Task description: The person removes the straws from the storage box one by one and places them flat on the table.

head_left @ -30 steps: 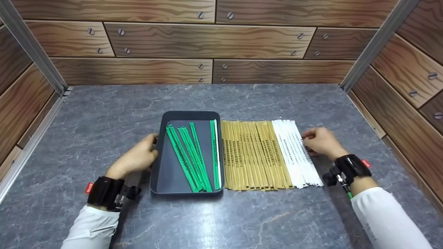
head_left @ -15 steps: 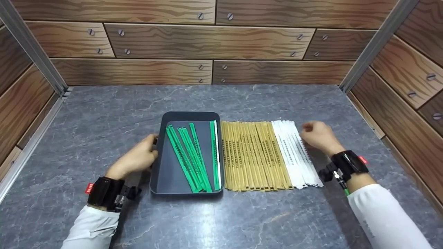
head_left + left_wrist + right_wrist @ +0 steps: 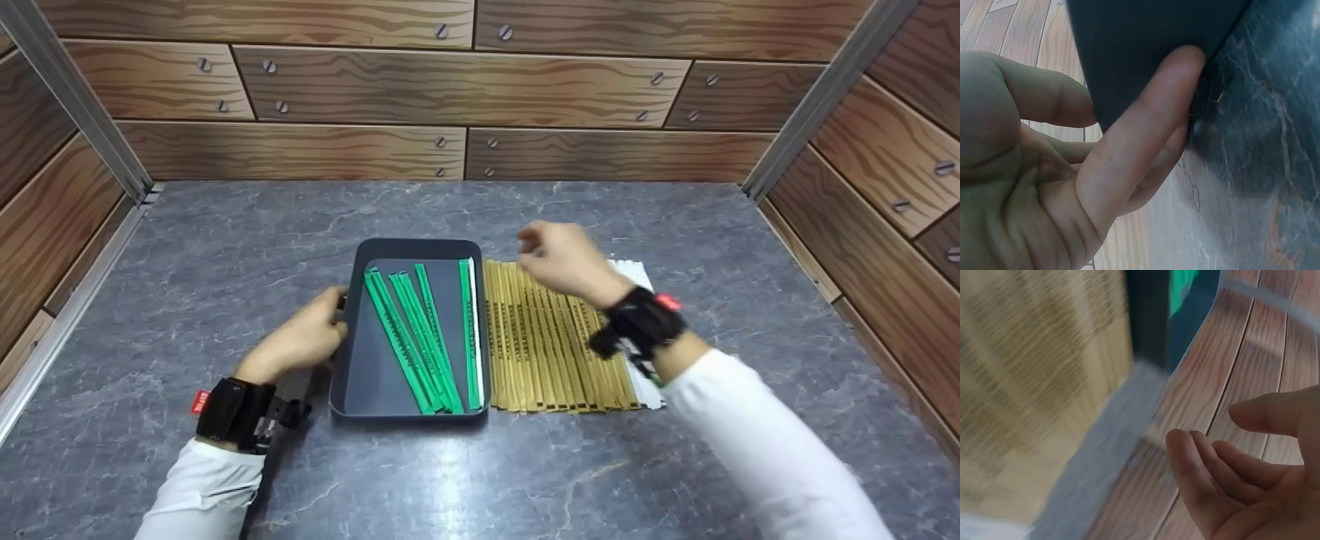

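My left hand [image 3: 304, 330] holds the left side of a dark grey tray [image 3: 345, 360]; in the left wrist view its fingers [image 3: 1129, 140] lie against the tray's outer wall [image 3: 1123, 50]. Inside the tray are several slim green wrapped sticks [image 3: 409, 345] with printed text, and one white wrapped stick [image 3: 475, 337] along the right wall. Blurred slightly, my right hand [image 3: 566, 259] hovers over the far end of a row of gold wrapped sticks [image 3: 532, 345]. Its fingers are loosely bent, thumb apart, with nothing between them in the right wrist view.
Beyond the gold row lie white wrapped sticks [image 3: 630, 268], mostly hidden under my right forearm. A grey marble-look tabletop [image 3: 225, 247] carries everything. Wood-patterned walls [image 3: 450, 86] and metal corner posts [image 3: 787, 97] close off the back and sides.
My right hand has left the right edge of the white sticks and moved left and away, over the gold ones. The left hand and the tray keep their places.
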Tool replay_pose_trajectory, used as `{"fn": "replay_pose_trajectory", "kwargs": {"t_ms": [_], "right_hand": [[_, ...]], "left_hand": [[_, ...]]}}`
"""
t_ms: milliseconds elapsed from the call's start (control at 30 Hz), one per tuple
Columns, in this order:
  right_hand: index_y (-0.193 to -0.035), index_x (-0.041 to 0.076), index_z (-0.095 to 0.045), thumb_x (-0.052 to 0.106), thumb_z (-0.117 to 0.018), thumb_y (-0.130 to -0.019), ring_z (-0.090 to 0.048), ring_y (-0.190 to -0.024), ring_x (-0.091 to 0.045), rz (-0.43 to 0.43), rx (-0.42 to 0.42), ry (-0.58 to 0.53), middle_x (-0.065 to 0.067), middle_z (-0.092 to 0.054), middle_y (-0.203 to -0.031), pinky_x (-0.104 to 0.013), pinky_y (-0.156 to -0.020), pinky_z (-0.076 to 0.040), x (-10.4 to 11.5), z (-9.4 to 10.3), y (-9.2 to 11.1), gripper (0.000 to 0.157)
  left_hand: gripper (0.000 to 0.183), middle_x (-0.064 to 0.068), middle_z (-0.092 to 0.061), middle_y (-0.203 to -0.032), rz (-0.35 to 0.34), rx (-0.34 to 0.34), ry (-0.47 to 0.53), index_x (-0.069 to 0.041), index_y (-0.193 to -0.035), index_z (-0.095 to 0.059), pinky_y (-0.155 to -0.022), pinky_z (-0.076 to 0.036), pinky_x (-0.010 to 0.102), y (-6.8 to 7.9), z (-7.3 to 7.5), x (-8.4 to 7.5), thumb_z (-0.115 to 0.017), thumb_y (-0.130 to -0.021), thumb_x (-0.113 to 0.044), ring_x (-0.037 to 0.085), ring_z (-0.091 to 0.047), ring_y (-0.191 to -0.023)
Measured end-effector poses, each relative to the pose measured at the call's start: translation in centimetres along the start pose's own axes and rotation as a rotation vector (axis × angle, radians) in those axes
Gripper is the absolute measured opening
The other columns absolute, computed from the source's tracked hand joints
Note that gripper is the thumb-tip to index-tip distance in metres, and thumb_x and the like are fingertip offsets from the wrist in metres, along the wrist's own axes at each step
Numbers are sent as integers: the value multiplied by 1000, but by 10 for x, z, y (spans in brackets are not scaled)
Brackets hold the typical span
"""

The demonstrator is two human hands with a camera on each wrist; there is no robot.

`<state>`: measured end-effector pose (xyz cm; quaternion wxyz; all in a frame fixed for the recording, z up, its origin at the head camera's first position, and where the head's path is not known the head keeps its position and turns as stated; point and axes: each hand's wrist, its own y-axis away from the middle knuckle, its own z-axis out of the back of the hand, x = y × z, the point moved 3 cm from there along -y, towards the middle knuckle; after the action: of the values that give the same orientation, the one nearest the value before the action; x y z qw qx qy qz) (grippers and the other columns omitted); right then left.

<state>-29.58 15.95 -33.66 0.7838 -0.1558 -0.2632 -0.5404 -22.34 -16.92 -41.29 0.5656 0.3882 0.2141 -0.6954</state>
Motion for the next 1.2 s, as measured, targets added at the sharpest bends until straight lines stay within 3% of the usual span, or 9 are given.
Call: {"fn": "replay_pose_trajectory", "kwargs": {"t_ms": [167, 300, 367, 533, 667, 767, 867, 933, 1200], "right_hand": [[-137, -7, -59, 5, -59, -98, -67, -80, -22, 52, 82, 103, -19, -72, -113, -31, -72, -63, 50, -34, -11, 40], [-90, 3, -66, 4, -61, -92, -51, -56, -16, 33, 114, 251, -6, -61, -77, -28, -50, -52, 73, -59, -16, 5], [-69, 13, -52, 3, -61, -87, -48, -58, -16, 28, 125, 336, -2, -50, -69, -28, -49, -47, 80, -70, -19, 22], [-58, 20, -38, 2, -60, -82, -49, -65, -20, 24, 157, 414, 2, -39, -62, -29, -52, -44, 84, -92, -23, 37], [-66, 15, -46, 3, -61, -83, -47, -62, -18, -19, 201, 379, 3, -38, -63, -28, -51, -43, 81, -101, -27, 26], [-93, 4, -62, 3, -63, -84, -59, -75, -23, -40, 205, 375, -6, -57, -80, -33, -63, -55, 79, -103, -30, 10], [-129, -8, -56, 5, -68, -85, -65, -103, -35, -55, 176, 386, -24, -62, -116, -43, -88, -60, 78, -104, -34, 48], [-138, -10, -51, 6, -70, -85, -63, -113, -41, -77, 172, 394, -29, -55, -130, -46, -98, -58, 76, -106, -37, 58], [-132, -10, -56, -1, -69, -83, -60, -118, -38, -84, 182, 506, -24, -61, -126, -43, -105, -54, 64, -115, -44, 52]], "left_hand": [[60, 37, -47, -144, -3, -7, -13, 14, -155, -26, -84, -63, 46, -1, 0, 0, -43, -98, 3, 45, -58, -121], [61, 37, -48, -143, 1, -15, 0, 15, -155, -25, -80, -64, 43, -2, -1, -1, -42, -97, 3, 45, -58, -120], [62, 38, -48, -142, 8, -20, 8, 15, -155, -25, -77, -64, 42, -2, -1, -2, -42, -96, 4, 45, -58, -118], [62, 38, -49, -141, 23, -23, 32, 14, -155, -26, -73, -64, 42, -1, -1, -1, -41, -95, 5, 45, -60, -114], [63, 37, -47, -143, 21, -20, 46, 13, -154, -26, -71, -64, 40, -1, -2, 0, -41, -94, 5, 44, -59, -115], [63, 38, -46, -143, 25, -16, 68, 14, -155, -25, -65, -65, 41, -1, -2, -1, -40, -94, 5, 45, -60, -113], [63, 39, -45, -142, 42, -19, 78, 13, -155, -24, -61, -65, 41, -1, -1, 0, -40, -95, 5, 45, -62, -109], [63, 39, -45, -142, 46, -19, 83, 13, -155, -23, -60, -65, 41, -1, 0, 0, -40, -95, 5, 44, -63, -106], [63, 40, -45, -143, 47, -14, 89, 13, -156, -23, -60, -65, 41, 0, -2, -2, -41, -96, 5, 42, -65, -102]]}}
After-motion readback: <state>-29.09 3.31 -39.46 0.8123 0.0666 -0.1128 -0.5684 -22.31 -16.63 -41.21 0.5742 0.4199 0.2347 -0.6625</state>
